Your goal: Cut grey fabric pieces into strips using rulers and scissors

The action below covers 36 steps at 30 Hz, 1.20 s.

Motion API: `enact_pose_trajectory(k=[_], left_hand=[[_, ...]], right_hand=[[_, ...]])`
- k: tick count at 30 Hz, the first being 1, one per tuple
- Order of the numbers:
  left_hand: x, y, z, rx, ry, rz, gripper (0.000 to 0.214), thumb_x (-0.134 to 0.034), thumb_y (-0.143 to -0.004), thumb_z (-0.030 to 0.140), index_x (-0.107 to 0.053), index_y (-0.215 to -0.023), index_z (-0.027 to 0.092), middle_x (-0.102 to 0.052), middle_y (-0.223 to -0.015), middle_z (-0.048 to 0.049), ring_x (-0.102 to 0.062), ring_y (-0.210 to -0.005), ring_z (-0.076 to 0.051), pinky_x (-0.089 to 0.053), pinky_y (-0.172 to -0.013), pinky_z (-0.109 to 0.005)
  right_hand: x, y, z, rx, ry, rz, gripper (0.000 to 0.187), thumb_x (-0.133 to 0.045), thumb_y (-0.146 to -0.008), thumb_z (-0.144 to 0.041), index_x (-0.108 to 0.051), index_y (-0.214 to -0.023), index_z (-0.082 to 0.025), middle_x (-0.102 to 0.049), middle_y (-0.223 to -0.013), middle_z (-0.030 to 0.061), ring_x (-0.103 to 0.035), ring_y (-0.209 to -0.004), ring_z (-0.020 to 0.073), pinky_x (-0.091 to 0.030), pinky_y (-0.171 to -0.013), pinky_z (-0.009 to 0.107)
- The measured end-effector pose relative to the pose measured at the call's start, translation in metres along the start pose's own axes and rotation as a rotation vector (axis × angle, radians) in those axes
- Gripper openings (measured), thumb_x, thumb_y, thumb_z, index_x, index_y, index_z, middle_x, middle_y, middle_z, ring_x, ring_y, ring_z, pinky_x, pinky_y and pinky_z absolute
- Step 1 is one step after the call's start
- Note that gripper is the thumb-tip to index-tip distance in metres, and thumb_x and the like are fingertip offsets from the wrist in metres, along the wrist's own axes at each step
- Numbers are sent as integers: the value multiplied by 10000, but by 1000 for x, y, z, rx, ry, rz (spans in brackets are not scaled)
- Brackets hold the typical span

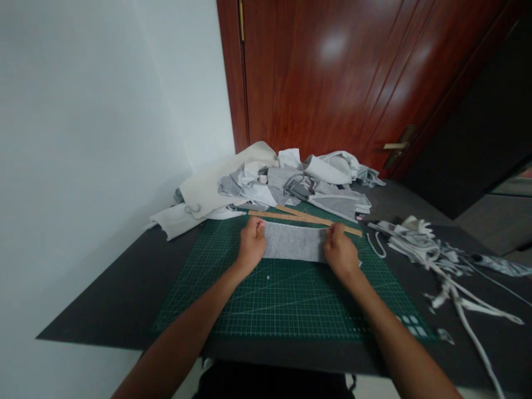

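Observation:
A grey rectangular piece of fabric (296, 243) with a pale upper edge stretches between my two hands, over the green cutting mat (286, 310). At its left end my left hand (252, 243) pinches the upper corner. My right hand (341, 248) grips the opposite end, with the fingers closed on the fabric; a small light bit of cloth shows just past that hand. Two wooden rulers (305, 217) lie crossed on the mat right behind the fabric.
Behind the mat, grey and white fabric scraps (257, 183) are heaped against a wooden door (316, 83). More scraps and strips (432, 249) lie at the right on the dark table (137, 282). A white wall (103, 138) stands to the left.

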<state>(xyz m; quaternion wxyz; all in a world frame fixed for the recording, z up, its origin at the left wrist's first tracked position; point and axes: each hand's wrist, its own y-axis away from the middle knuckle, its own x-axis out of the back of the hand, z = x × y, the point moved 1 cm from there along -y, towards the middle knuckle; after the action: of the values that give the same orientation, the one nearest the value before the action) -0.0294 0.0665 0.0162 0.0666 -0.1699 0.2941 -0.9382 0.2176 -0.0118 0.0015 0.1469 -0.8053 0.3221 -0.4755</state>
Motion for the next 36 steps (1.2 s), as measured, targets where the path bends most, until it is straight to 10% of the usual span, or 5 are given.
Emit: enact_pose_trajectory(k=[11,36], left_hand=[[-12,27,26,-73,68,-163,156,-519,-966,254,-619,-848,230,-611,-702,10,-585,-656,-173,-394,-636,-282],[-21,55,57,154,414,-240,146,-670,-872,285,-755,-813,181,-722,-727,-16,-642,-644,-137,-493,-605,-232]], right_hand=[[0,26,-44,135,-465,-116,122,-430,-1004,-328,-491,-933,-249,-584,-792,14,-564,-701,209,-413,-660,320],[-2,42,-70,-217,-1142,-216,245,-804,-786,-436,-687,-792,-221,-679,-745,2,-608,-699,178,-504,-672,303]])
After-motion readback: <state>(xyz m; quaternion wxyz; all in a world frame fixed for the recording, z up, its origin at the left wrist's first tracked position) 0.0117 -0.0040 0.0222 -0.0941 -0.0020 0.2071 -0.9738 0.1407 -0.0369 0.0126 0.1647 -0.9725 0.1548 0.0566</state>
